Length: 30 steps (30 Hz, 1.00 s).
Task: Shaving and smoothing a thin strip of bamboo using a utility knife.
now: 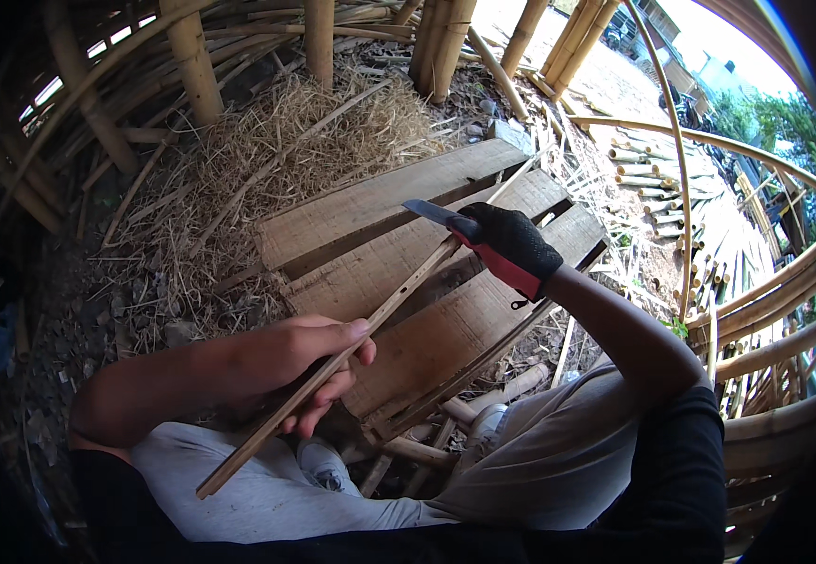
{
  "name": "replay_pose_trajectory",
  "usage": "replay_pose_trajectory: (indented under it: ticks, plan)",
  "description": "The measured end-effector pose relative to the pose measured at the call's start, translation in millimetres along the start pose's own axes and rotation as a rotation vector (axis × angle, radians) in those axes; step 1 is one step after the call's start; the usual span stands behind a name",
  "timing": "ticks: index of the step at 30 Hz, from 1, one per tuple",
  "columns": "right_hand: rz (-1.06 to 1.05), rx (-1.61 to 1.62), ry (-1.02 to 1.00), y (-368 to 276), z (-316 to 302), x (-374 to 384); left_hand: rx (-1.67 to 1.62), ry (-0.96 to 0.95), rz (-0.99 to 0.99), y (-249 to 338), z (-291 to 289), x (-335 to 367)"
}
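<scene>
Head view: the bare left hand [309, 362] is clenched around a long bamboo strip [333, 362], holding it slanted across the lap so its far end meets the knife [431, 212]. The gloved right hand [509, 242] grips the knife handle, blade at the strip's tip. Wooden planks [380, 211] lie below, with straw [267, 141] and bamboo poles [192, 61] crowding around.

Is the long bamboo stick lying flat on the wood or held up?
Held up and tilted. The bare left hand grips the bamboo strip above the wooden planks; the gloved right hand holds a knife at its upper end.
</scene>
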State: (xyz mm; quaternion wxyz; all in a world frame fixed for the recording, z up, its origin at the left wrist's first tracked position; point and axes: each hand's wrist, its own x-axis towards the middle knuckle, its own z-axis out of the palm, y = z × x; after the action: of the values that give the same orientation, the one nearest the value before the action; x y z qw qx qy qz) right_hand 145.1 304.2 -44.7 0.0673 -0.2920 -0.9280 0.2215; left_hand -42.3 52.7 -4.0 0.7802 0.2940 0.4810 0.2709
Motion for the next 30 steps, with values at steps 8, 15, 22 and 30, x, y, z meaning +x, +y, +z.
replay_pose_trajectory:
  ticks: [8, 15, 22, 30]
  plan:
    - [0.081, 0.179, -0.022, -7.0, -10.8, 3.9, 0.035, 0.152, -0.036, -3.6, 8.1, -25.0]
    - [0.274, 0.607, 0.034, 12.9, -34.4, 5.6, -0.205, 0.195, -0.035, -15.4, -3.2, -24.9]
    - [0.581, 0.752, -0.353, -24.6, -12.9, -13.1, -0.374, 0.130, -0.049, -27.9, -8.4, -22.7]
    - [0.698, 0.840, -0.464, -19.6, -14.1, -7.5, -0.412, 0.084, -0.119, -30.4, -16.0, -13.7]
